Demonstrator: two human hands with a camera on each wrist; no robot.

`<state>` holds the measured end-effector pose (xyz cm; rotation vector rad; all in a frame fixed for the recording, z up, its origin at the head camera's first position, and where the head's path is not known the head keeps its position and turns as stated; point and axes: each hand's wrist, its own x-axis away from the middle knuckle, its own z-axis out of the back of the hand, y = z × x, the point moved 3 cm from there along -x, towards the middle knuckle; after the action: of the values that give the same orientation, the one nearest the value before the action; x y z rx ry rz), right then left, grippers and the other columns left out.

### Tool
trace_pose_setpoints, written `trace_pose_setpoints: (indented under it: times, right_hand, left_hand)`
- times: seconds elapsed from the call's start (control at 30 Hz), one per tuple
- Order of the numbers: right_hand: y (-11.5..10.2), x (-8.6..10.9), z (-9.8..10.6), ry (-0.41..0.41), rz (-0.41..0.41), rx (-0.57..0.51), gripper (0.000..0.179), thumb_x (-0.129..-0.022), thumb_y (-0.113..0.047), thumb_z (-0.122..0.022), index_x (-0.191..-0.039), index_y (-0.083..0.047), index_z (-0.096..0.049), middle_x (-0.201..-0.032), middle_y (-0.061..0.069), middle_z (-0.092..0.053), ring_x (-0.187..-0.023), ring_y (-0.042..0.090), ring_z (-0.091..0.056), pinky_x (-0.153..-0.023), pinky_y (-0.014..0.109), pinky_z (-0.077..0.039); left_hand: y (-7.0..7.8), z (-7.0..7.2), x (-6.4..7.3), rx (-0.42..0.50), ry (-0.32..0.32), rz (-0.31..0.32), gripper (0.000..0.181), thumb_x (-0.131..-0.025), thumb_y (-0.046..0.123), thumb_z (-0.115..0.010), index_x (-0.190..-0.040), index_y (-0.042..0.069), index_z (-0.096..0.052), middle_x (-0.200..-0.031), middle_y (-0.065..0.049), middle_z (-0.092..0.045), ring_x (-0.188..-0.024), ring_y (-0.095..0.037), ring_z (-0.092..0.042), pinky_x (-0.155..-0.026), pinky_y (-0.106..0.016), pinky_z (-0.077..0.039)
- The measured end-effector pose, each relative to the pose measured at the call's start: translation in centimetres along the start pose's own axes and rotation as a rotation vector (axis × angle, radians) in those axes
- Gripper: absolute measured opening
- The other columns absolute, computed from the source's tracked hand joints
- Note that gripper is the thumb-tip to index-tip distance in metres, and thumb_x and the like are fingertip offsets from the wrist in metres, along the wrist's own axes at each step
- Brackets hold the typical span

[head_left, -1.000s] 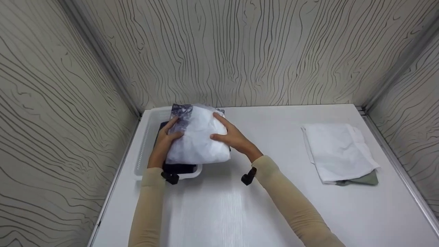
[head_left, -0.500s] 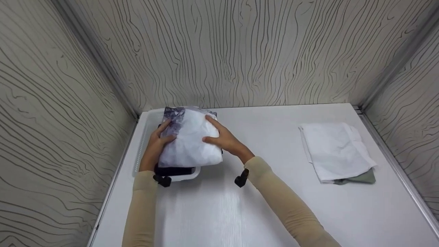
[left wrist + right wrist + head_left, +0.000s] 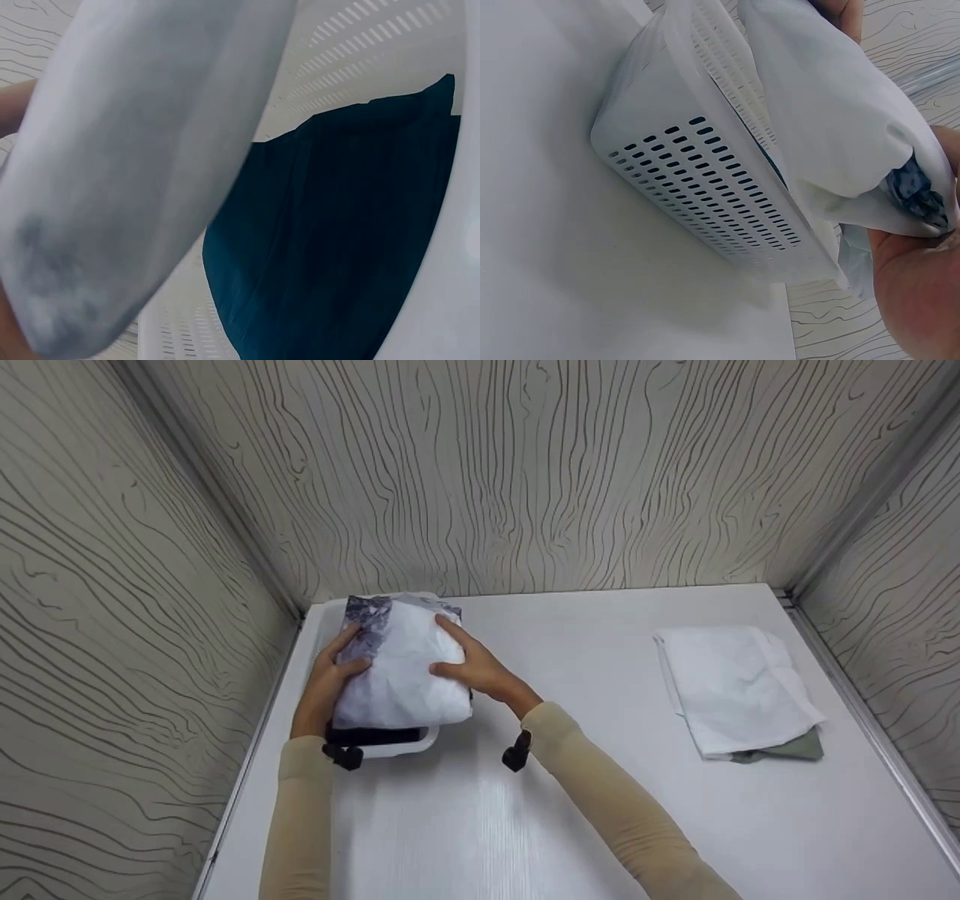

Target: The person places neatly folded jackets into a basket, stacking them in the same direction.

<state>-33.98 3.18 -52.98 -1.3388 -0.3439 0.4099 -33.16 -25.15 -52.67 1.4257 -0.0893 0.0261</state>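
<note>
Both hands hold a folded white garment with a purple-grey patterned part, above a white perforated basket. My left hand grips its left side, thumb on top. On the opposite side, my right hand holds it with the thumb on top and the fingers spread along the edge. Dark blue patterned fabric shows in a fold in the right wrist view. A dark teal folded cloth lies inside the basket, mostly hidden by the garment in the head view.
A folded white cloth lies on the right of the white table, with a green cloth partly showing beneath it. Wood-grain patterned panels stand behind the table and at both sides.
Both hands have carried the folded garment left and slightly toward me, so it covers more of the basket. The cloths on the right have stayed in place.
</note>
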Motion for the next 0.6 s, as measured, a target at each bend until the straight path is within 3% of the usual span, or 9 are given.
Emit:
trace_pose_setpoints:
  times: [0.37, 0.6]
  right_hand:
    - [-0.3, -0.7, -1.4, -0.003, 0.026, 0.040, 0.093, -0.098, -0.026, -0.077, -0.172, -0.028, -0.022, -0.180, 0.006, -0.016, -0.164, 0.035, -0.024, -0.129, 0.056, -0.032]
    - [-0.3, -1.1, -2.3, -0.013, 0.021, 0.044, 0.093, -0.098, -0.024, -0.077, -0.172, -0.027, -0.020, -0.180, 0.007, -0.016, -0.165, 0.033, -0.022, -0.130, 0.054, -0.029]
  left_hand:
    - [-0.4, 1.5, 0.3, 0.002, -0.008, 0.014, 0.077, -0.099, 0.009, -0.071, -0.167, 0.021, -0.039, -0.180, -0.004, -0.018, -0.168, -0.025, -0.005, -0.136, -0.046, -0.007]
    - [-0.8, 2.4, 0.5, -0.010, 0.020, 0.024, 0.080, -0.097, 0.008, -0.074, -0.167, 0.020, -0.038, -0.179, -0.005, -0.018, -0.167, -0.027, -0.007, -0.135, -0.050, -0.012]
